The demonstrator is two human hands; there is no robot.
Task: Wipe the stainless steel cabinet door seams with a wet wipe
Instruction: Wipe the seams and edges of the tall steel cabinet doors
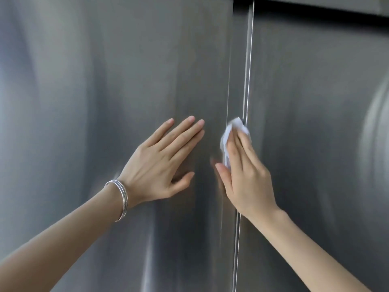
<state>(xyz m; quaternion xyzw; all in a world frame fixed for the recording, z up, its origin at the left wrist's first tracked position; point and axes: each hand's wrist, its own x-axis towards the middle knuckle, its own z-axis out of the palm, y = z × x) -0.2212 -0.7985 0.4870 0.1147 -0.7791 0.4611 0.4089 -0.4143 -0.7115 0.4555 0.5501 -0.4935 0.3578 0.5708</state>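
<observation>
No text, label, brand, number or sign can be read anywhere in this view.

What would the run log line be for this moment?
phase: wiping seam | right hand: presses wet wipe on the seam | left hand: flat on left door
</observation>
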